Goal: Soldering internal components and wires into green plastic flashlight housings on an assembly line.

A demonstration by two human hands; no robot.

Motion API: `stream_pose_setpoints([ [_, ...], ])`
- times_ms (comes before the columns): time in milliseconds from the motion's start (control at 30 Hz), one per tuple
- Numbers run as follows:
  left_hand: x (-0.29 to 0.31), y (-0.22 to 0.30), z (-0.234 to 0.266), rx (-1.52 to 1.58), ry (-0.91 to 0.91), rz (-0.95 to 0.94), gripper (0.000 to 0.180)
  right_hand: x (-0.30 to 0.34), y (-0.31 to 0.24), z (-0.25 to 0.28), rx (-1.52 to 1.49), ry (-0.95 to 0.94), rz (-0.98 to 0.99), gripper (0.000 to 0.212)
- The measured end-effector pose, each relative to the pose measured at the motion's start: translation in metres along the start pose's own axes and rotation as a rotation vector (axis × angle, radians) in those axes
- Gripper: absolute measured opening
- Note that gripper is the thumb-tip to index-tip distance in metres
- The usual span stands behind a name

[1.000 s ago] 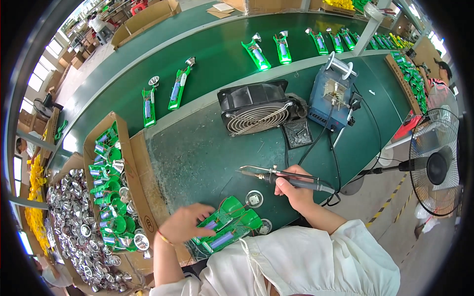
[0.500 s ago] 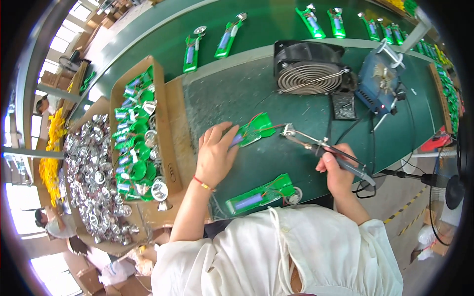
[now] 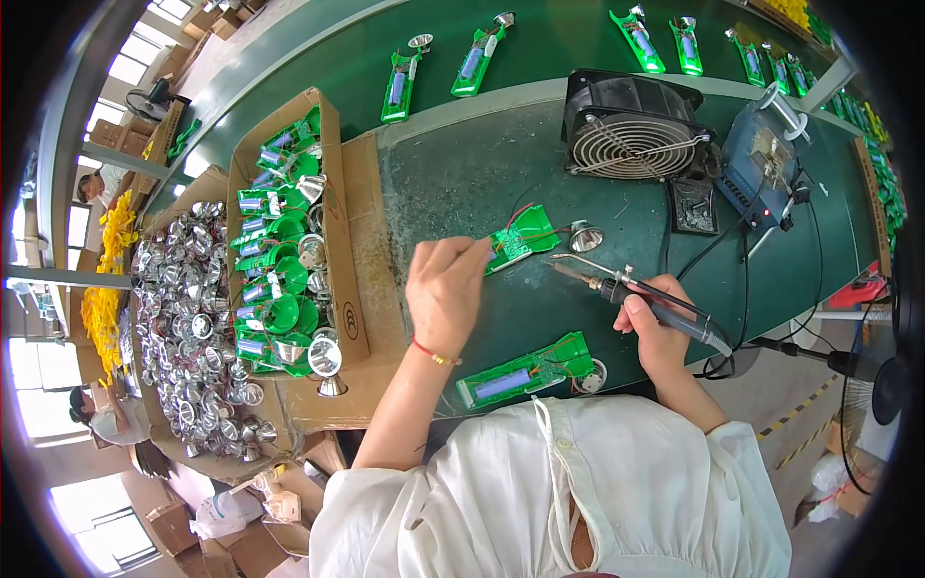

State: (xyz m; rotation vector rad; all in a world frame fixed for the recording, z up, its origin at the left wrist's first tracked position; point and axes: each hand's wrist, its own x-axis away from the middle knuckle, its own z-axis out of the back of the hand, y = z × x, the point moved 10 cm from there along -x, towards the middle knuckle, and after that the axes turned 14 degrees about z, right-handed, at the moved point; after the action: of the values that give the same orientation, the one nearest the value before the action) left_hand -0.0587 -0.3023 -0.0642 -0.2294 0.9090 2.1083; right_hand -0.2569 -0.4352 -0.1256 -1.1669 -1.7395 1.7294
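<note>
My left hand [image 3: 447, 294] is closed at the near-left end of a green flashlight shell [image 3: 525, 236], its fingertips covering most of the battery. Inside that shell are a green circuit board and thin wires. A red wire runs to a silver reflector cup [image 3: 586, 237], which lies on the bench to the right. My right hand [image 3: 655, 332] grips a soldering iron [image 3: 631, 301] with a thin metal feed tube along it. Its tip points left, just below the reflector and apart from it. A second open green shell [image 3: 528, 372] with a blue battery lies close to my body.
To the left stand a carton [image 3: 347, 299] of green shells and a heap of silver reflectors [image 3: 193, 328]. A black fan [image 3: 631, 125], a blue soldering station [image 3: 761, 159] and a small black tray [image 3: 694, 207] stand at the back right. More shells [image 3: 397, 87] lie on the far green belt.
The iron's tip has come away from the reflector, which now lies with its bowl showing. My left fingers have drawn together on the shell. The whole view has shifted slightly.
</note>
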Motion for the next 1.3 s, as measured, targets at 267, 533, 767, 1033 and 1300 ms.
stream_pose_setpoints([
  [267, -0.004, -0.015, -0.029, 0.217, -0.152, 0.209, 0.011, -0.003, 0.002, -0.005, 0.001, -0.01, -0.007, 0.016],
  [533, 0.011, -0.026, -0.019, 0.248, -0.244, 0.23, 0.009, -0.006, 0.001, -0.01, -0.004, -0.011, 0.003, 0.017],
  [767, 0.017, -0.011, -0.015, 0.165, -0.201, 0.144, 0.01, -0.004, 0.004, -0.026, 0.041, -0.101, -0.007, 0.018],
  [1033, 0.014, -0.021, -0.018, 0.161, -0.214, 0.23, 0.009, -0.003, 0.014, -0.038, 0.075, -0.155, -0.023, 0.015],
  [1300, 0.012, -0.017, -0.017, 0.14, -0.175, 0.219, 0.009, -0.003, 0.016, -0.038, 0.058, -0.127, -0.049, 0.013],
])
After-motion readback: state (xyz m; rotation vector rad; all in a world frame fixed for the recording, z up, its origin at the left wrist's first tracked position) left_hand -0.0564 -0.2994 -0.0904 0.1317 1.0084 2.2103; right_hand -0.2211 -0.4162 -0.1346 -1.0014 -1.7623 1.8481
